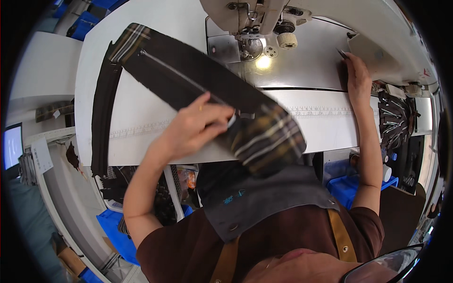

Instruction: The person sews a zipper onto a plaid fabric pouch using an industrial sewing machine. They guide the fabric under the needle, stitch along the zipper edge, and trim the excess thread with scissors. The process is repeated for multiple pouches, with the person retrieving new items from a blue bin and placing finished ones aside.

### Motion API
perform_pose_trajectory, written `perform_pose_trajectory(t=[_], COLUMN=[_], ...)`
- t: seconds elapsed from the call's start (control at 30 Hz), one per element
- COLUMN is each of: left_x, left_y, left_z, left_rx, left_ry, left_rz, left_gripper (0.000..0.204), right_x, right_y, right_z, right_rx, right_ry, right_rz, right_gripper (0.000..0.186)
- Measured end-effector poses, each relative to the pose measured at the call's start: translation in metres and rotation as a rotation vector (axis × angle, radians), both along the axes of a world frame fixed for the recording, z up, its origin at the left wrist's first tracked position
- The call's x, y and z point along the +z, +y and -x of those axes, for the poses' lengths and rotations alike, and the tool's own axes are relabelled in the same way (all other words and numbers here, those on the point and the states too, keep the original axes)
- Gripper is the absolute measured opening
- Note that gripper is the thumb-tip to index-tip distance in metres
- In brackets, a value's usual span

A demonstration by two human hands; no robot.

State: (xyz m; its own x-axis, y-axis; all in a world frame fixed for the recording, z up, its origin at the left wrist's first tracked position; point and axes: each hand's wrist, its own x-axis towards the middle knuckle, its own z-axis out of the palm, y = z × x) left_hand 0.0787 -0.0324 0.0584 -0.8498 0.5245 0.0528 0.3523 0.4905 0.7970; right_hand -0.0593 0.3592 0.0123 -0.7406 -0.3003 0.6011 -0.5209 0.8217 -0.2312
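Observation:
A long dark fabric piece with plaid ends lies slantwise over the white table, its near plaid end blurred and hanging past the front edge. A metal zipper runs along its middle. My left hand is on its near side by the zipper's lower end, fingers curled in on the fabric; a small white bit shows at the fingertips. Over the metal bed of the sewing machine, my right hand is closed round a small pointed dark tool, mostly hidden in the fingers.
A dark fabric strip hangs over the table's left side. A printed ruler scale crosses the tabletop. Several dark zippered pieces sit at the right. Blue bins stand below the table. The machine's arm overhangs the right side.

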Motion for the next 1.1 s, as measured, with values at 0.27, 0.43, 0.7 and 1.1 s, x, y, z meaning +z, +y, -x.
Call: perform_pose_trajectory(t=[0.27,0.43,0.7,1.1], left_x=[-0.018,-0.021,-0.016,-0.031], left_y=[-0.003,0.004,0.007,-0.015], left_z=[-0.076,-0.076,-0.075,-0.145], left_rx=[0.16,0.206,0.167,0.592], left_ry=[-0.251,-0.203,-0.218,-0.129], left_rz=[-0.379,-0.409,-0.399,-0.428], left_gripper=[0.008,0.008,0.011,0.031], right_x=[0.037,0.054,0.037,0.036], right_y=[-0.075,-0.128,-0.135,-0.115], right_z=[-0.063,-0.082,-0.079,-0.052], right_rx=[0.242,0.686,0.663,0.401], right_ry=[-0.402,-0.128,-0.027,-0.049], right_rz=[0.117,-0.162,-0.211,-0.322], right_gripper=[0.031,0.028,0.013,0.038])
